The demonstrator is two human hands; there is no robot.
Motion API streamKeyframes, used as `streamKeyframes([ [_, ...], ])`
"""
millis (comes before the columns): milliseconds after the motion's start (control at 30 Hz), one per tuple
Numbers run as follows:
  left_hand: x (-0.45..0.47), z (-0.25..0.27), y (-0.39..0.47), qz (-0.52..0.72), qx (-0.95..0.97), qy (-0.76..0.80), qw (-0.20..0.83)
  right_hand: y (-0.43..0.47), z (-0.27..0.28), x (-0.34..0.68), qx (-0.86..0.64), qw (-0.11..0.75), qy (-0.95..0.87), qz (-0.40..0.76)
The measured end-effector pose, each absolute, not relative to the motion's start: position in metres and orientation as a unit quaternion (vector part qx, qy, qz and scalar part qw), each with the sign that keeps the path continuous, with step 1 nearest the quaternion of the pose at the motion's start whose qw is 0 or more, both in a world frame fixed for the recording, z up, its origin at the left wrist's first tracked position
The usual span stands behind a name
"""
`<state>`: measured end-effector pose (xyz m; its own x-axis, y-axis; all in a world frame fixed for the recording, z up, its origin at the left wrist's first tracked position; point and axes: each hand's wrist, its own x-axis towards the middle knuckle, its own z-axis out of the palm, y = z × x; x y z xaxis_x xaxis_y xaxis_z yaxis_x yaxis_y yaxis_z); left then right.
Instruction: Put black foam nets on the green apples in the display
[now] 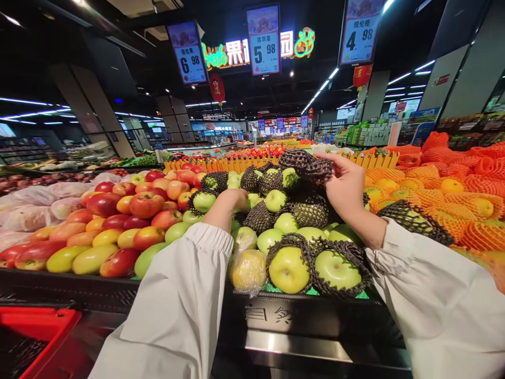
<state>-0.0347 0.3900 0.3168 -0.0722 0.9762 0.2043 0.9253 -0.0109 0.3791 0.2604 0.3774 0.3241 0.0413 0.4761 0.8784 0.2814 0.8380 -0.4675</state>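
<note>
My right hand (pixel 347 184) fingers pinch a dark foam net (pixel 305 162) lifted above the green apples (pixel 288 231). Left hand (pixel 232 200) is curled down among the apples w/ fingers hidden, can't tell grip. Red apples (pixel 130 210) lie left, netted oranges (pixel 453 195) right.

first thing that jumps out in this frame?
The pile of green apples in black foam nets at centre, with both white-sleeved arms reaching into it. The right hand holds an empty black net above the pile; the left hand is down among the apples. Red apples fill the bin on the left, oranges in orange nets the right, and price signs hang overhead.
</note>
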Motion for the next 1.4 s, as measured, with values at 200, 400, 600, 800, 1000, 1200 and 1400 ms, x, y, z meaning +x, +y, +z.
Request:
streamKeyframes([
  [200, -0.007, 0.364, 0.341, 0.079, 0.657, 0.749, -0.037, 0.381, 0.324, 0.259, -0.267, 0.674, -0.681, 0.109],
  [400, -0.011, 0.355, 0.241, -0.075, 0.669, 0.738, 0.047, 0.38, 0.328, 0.259, -0.283, 0.657, -0.692, 0.092],
  [600, -0.022, 0.311, 0.19, -0.056, 0.734, 0.672, 0.075, 0.381, 0.326, 0.259, -0.283, 0.65, -0.704, 0.042],
  [800, -0.042, 0.299, 0.18, 0.035, 0.753, 0.646, 0.117, 0.379, 0.326, 0.258, -0.266, 0.647, -0.712, 0.066],
  [1000, -0.046, 0.297, 0.178, 0.084, 0.783, 0.605, 0.116, 0.375, 0.327, 0.255, -0.278, 0.637, -0.702, 0.157],
  [1200, -0.07, 0.3, 0.175, 0.163, 0.769, 0.611, 0.096, 0.372, 0.326, 0.255, -0.287, 0.626, -0.707, 0.16],
  [1400, -0.073, 0.313, 0.227, 0.532, 0.582, 0.588, 0.183, 0.372, 0.327, 0.255, -0.301, 0.64, -0.69, 0.151],
])
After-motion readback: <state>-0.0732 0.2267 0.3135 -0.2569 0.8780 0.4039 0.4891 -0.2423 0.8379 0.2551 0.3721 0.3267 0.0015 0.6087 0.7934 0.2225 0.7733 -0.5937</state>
